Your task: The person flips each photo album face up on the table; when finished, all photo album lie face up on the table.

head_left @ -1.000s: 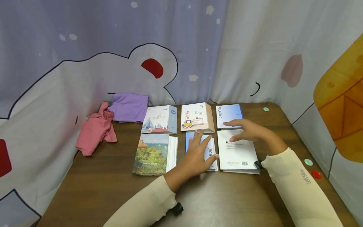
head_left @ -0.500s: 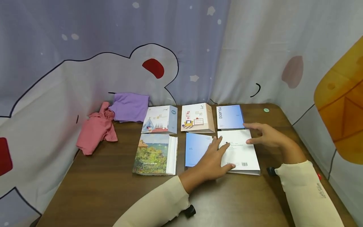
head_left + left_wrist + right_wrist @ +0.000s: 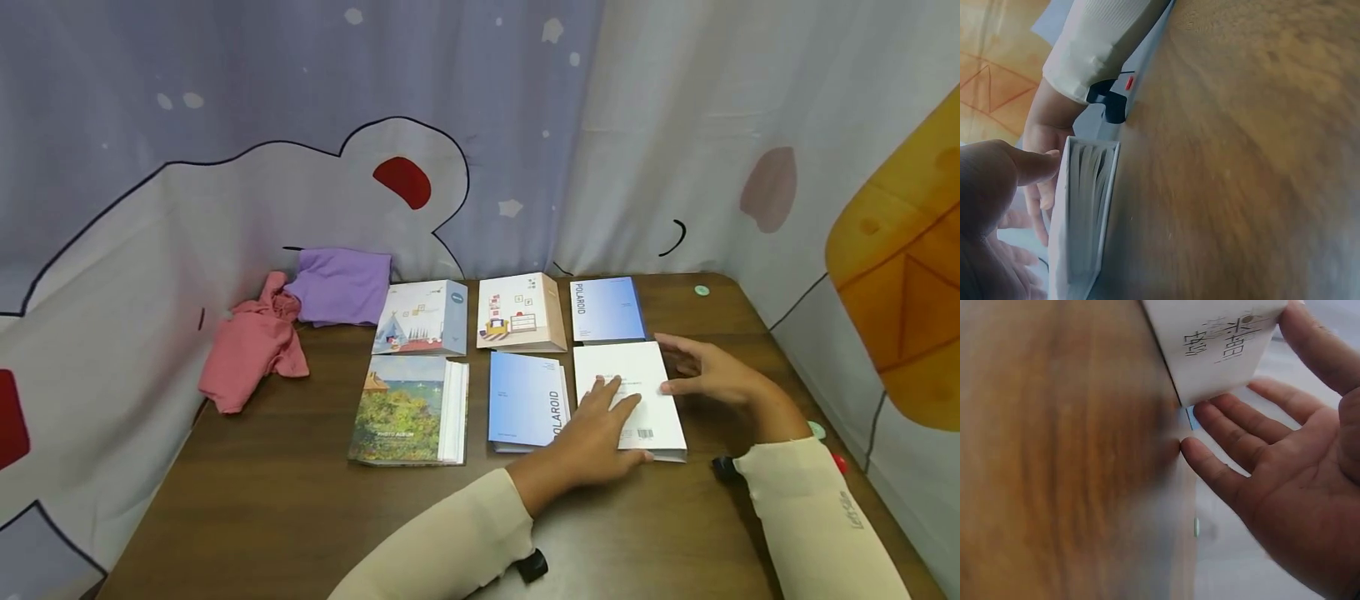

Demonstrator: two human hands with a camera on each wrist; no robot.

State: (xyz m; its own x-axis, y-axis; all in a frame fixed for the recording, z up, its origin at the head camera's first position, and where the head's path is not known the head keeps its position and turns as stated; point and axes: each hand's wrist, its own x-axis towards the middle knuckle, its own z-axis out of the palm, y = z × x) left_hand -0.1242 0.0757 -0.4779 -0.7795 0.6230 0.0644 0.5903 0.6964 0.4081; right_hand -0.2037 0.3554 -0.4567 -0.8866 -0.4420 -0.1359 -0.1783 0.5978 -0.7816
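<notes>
A white photo album [image 3: 622,367] with a barcode lies at the right of the front row of books. My left hand [image 3: 600,442] is spread over its near left part, fingers fairly straight. In the left wrist view, that hand's thumb is by the upper cover at the album's open page end [image 3: 1088,206]. My right hand [image 3: 720,383] is at the album's right side, thumb at the top edge. In the right wrist view, its fingers extend fairly straight beside the printed spine [image 3: 1216,344]. A blue POLAROID album [image 3: 525,400] lies left of the white one.
A landscape-covered photo album [image 3: 397,417] lies front left. Behind stand two illustrated albums [image 3: 420,321] and another blue POLAROID album [image 3: 607,308]. A pink cloth [image 3: 255,350] and a purple cloth [image 3: 345,287] lie at the left. A green button [image 3: 702,290] is near the back right corner.
My left hand has moved right, from the front POLAROID album onto the white album. My right hand has drawn back rightward to the white album's side.
</notes>
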